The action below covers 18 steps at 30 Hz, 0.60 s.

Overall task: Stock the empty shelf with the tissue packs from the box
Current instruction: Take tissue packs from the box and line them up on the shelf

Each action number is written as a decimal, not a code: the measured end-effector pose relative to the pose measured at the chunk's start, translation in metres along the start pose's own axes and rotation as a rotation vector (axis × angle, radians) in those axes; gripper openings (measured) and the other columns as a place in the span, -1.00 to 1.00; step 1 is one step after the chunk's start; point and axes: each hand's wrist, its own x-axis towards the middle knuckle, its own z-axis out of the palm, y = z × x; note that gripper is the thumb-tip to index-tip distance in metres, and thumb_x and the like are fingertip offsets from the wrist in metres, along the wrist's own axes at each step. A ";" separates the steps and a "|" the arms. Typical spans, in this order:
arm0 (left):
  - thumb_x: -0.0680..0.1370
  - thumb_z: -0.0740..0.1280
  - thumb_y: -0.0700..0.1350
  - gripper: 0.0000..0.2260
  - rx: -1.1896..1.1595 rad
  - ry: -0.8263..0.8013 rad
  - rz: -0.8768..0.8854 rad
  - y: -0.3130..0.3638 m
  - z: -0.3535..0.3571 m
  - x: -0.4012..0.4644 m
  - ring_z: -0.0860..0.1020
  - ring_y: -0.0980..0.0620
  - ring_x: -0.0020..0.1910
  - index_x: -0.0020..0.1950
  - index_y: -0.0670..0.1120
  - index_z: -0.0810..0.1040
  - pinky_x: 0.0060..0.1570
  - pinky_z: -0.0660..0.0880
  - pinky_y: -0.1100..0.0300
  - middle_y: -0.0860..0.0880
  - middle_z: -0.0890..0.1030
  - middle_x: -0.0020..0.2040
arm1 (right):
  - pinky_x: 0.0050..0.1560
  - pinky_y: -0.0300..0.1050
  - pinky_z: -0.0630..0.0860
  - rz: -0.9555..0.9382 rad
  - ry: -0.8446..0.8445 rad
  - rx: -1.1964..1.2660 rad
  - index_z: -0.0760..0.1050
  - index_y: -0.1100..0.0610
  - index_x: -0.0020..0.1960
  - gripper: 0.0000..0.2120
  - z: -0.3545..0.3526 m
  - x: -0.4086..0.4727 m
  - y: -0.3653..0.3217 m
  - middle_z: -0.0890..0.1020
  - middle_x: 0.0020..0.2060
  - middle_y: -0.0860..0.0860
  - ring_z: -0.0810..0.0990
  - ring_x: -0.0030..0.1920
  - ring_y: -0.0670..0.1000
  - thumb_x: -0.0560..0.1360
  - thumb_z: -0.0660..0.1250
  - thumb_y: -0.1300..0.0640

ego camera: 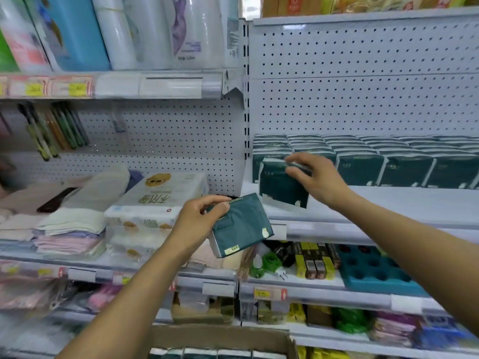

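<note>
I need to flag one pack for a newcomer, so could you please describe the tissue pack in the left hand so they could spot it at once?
Start at the white pegboard shelf on the right, where dark green tissue packs stand in rows. Just left of and below its front edge, the left hand pinches one dark green tissue pack by its top corner. Unlike the shelved rows and the right hand's pack, it hangs tilted, off the shelf.

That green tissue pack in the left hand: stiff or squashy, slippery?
Probably soft: the left hand holds the tissue pack by one corner and its wrapper looks creased. Likely light, since fingertips alone carry it tilted. The film wrapper may be a bit slippery.
</note>
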 end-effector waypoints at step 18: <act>0.57 0.37 -0.15 -0.87 -0.078 0.039 -0.056 -0.004 0.027 0.038 0.60 0.10 -0.11 -0.03 0.03 0.70 -0.35 0.44 0.40 -0.02 0.69 -0.02 | 0.31 0.12 0.42 -0.422 0.006 -0.495 0.50 0.11 0.34 -0.48 0.044 0.038 0.064 0.52 0.33 0.04 0.43 0.39 0.15 0.41 0.51 0.21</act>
